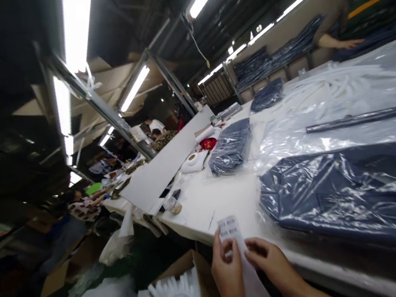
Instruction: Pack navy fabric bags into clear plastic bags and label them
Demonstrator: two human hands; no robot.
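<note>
Both my hands hold a white strip of barcode labels [229, 229] at the near edge of a white table [209, 201]. My left hand [227, 274] pinches the strip from the left with the thumb up along it. My right hand [268, 256] pinches it from the right. The strip hangs down between my wrists. Just right of my hands lies a folded dark blue garment in a clear plastic bag [355, 195].
Another bagged blue garment [230, 146] lies farther back, with a tape dispenser [192, 163] beside it. Loose clear plastic and a dark flat bar [363, 118] lie at right. A co-worker's hand [347, 43] rests on stacked garments. An open cardboard box [181, 293] sits below.
</note>
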